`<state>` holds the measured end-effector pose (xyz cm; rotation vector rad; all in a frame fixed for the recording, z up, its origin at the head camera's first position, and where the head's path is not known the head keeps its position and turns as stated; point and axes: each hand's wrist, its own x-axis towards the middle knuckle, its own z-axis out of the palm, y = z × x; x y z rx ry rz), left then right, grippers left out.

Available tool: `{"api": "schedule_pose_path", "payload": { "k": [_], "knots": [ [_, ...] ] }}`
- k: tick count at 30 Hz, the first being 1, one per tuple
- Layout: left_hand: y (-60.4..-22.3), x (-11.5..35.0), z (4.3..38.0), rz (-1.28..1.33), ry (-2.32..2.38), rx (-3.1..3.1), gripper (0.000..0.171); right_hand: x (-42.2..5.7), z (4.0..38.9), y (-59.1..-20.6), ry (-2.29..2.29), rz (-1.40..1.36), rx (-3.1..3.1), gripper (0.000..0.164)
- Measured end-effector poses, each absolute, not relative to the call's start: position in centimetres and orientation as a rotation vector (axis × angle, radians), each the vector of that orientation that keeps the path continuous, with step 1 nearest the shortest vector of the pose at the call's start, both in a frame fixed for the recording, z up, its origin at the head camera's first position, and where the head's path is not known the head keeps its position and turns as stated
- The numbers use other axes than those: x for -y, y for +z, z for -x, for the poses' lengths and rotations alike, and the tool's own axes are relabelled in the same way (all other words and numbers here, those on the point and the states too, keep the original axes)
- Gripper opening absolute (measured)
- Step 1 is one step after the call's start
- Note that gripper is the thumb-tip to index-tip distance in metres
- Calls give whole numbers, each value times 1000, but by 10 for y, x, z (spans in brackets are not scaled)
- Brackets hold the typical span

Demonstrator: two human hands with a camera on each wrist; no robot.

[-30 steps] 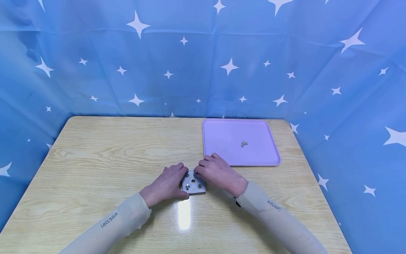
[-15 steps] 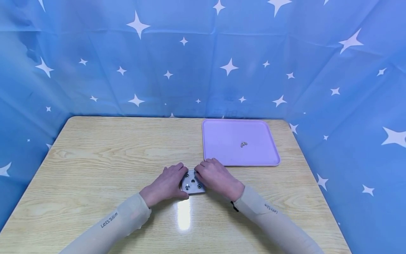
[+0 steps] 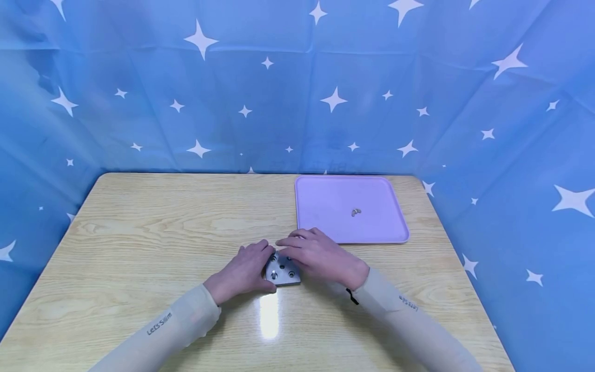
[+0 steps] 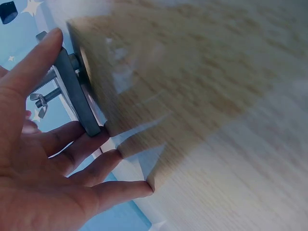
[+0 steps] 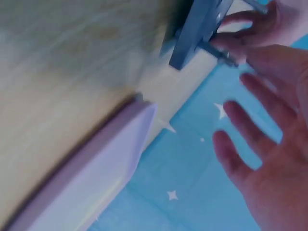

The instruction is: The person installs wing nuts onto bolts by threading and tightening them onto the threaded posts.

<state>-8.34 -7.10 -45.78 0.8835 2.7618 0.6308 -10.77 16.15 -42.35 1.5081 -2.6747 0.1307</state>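
A grey metal plate [image 3: 282, 279] with several holes lies near the table's middle in the head view. Threaded bolts stand out of it. In the left wrist view, one bolt carries a wing nut [image 4: 41, 102]. My left hand [image 3: 246, 269] grips the plate's left side between thumb and fingers. My right hand [image 3: 323, 258] is over the plate's far right corner, fingers loosely extended. In the blurred right wrist view, those fingers [image 5: 255, 130] are spread next to a bolt [image 5: 217, 53]; whether one touches it I cannot tell.
A purple tray [image 3: 334, 227] stands at the back right, just beyond my right hand. A small cluster of metal pieces [image 3: 356, 212] lies in it. The wooden table [image 3: 162, 217] ends at a blue star-patterned curtain [image 3: 279, 129] behind and at the sides.
My right hand has loosened from the plate's far right corner; its fingers have straightened and a bolt there shows. My left hand keeps its grip on the plate.
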Motion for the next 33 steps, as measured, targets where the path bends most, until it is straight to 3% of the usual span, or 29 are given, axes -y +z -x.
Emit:
{"api": "schedule_pose_path", "payload": {
  "k": [5, 13, 33],
  "knots": [
    [-458, 70, 85, -872, 622, -2751, 69, -167, 114, -422, 32, -1611, 2634, 37],
    [-457, 68, 86, -859, 616, -2750, 68, -167, 118, -426, 97, -1589, 2574, 23],
    [-456, 69, 85, -835, 635, -2744, 66, -154, 117, -436, 148, -1420, 2642, 5]
  ]
}}
